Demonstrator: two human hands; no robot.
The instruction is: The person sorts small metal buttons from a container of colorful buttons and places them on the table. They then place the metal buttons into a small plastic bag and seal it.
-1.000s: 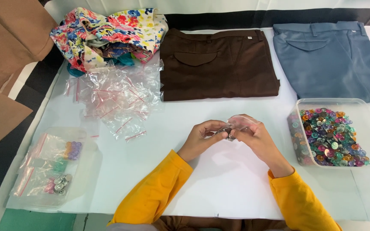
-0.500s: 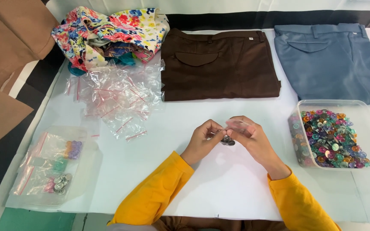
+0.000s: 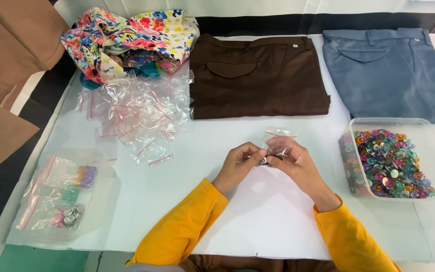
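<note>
Little is changed since earlier: small clear zip bag [image 3: 277,137] of silver buttons [image 3: 264,161] is pinched by left hand [image 3: 238,165] and right hand [image 3: 294,160].

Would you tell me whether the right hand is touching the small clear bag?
Touching: the head view shows the right hand pinching the small clear bag, its fingers closed over the bag's lower part.

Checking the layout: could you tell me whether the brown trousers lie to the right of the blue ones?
No, the brown trousers lie left of the blue trousers.
</note>
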